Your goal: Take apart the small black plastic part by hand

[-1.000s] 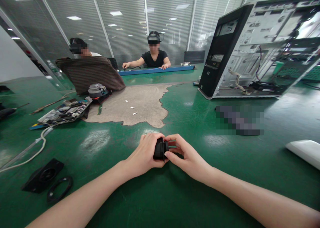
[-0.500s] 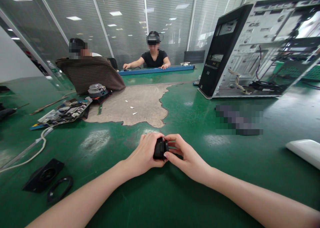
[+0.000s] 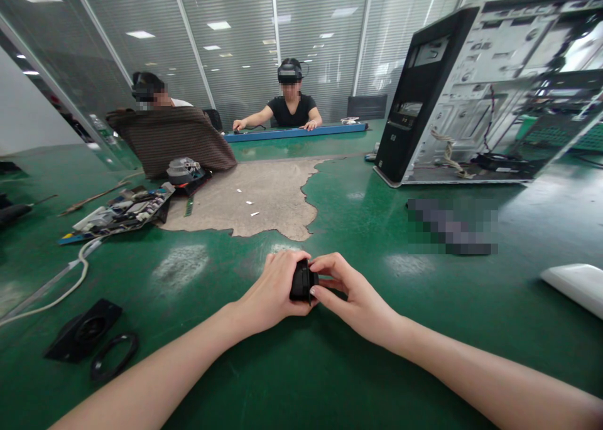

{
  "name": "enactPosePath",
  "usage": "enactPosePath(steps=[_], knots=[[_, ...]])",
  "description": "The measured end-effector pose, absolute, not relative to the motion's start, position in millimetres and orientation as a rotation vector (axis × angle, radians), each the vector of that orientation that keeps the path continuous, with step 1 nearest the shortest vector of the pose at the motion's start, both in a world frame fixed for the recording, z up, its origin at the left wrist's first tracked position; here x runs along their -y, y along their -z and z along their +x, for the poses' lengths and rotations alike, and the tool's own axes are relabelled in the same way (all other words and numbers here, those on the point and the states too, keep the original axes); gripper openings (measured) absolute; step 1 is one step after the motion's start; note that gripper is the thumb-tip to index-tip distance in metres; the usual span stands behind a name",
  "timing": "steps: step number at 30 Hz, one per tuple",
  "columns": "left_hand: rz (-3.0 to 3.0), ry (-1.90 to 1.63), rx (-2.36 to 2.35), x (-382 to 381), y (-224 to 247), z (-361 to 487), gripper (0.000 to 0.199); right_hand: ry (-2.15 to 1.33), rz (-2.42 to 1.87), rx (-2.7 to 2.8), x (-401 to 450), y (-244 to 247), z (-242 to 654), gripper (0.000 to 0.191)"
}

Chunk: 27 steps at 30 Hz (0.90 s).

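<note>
A small black boxy part (image 3: 300,282) with a flange and a raised round end is held between my two hands, just above the green table. My left hand (image 3: 271,292) wraps round its body from the left. From the right, my right hand (image 3: 346,295) pinches the raised end between thumb and fingertips. The fingers cover much of the part, so its exact kind is not clear. Beside my left forearm lie a black square plate with a round cone-like centre (image 3: 89,329) and a black oval ring (image 3: 114,356).
An opened computer case (image 3: 428,103) stands at the right, near a blurred dark object (image 3: 447,229) and a white device (image 3: 575,285). Left lie a circuit board (image 3: 127,210), a pale cable (image 3: 83,260) and a brown cloth (image 3: 169,138). Two people sit across the table (image 3: 358,380).
Both hands stay nearly in place on the black part. The right fingertips have shifted very slightly at its raised end. The view has moved a touch.
</note>
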<state>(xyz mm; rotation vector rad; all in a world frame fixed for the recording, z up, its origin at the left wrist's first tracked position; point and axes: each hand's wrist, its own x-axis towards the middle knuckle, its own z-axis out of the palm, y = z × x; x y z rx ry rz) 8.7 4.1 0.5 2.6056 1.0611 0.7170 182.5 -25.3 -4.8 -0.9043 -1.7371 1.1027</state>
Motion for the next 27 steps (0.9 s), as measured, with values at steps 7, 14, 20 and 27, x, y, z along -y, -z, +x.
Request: enactPosePath(steps=[7,14,20,27], knots=[[2.617,-0.707,-1.056,-3.3,-1.5,8.5,0.055,-1.159,-0.905,1.729,25.7,2.7,182.8,0.027],[2.615,-0.723,-1.062,-3.8,-0.3,8.9,0.055,-1.147,-0.912,1.711,25.8,6.1,182.7,0.018],[2.61,-0.738,-1.048,-4.4,0.3,8.6,0.055,-1.173,-0.926,1.715,25.4,4.3,182.1,0.03],[2.63,-0.725,-1.056,-4.3,0.6,8.3,0.055,-1.178,-0.871,1.693,26.0,5.2,182.3,0.016]])
